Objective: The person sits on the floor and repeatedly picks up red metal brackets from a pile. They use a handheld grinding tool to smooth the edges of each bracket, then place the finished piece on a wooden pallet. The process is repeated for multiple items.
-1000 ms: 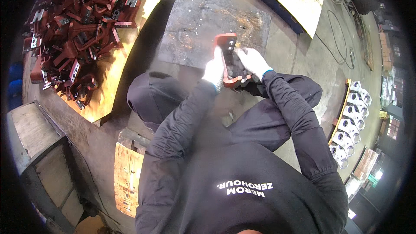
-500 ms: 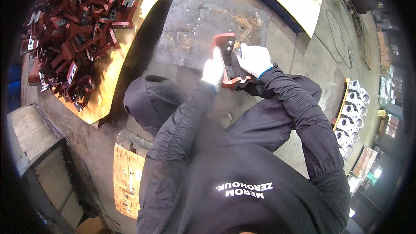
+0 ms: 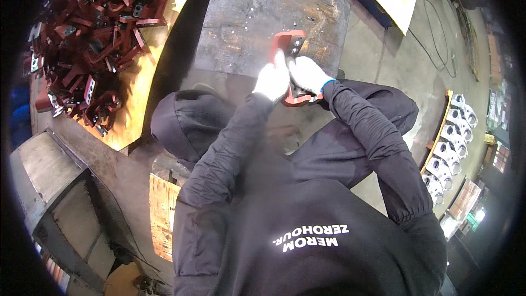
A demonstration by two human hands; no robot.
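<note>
Head view: at left, one heap of red brackets (image 3: 93,44), too many to count. At centre, the left hand (image 3: 272,80) and right hand (image 3: 308,74), both gloved, clasp one red bracket (image 3: 289,49) over one steel plate (image 3: 257,16). At right, one row of grey castings (image 3: 446,148).

I see my left hand (image 3: 272,79) at twelve o'clock in a white work glove, and my right hand (image 3: 307,74) in a matching one with a thin blue cuff edge. Both arms wear loose black sleeves, creased and gathered. My black top carries white lettering across its front at six o'clock.
</note>
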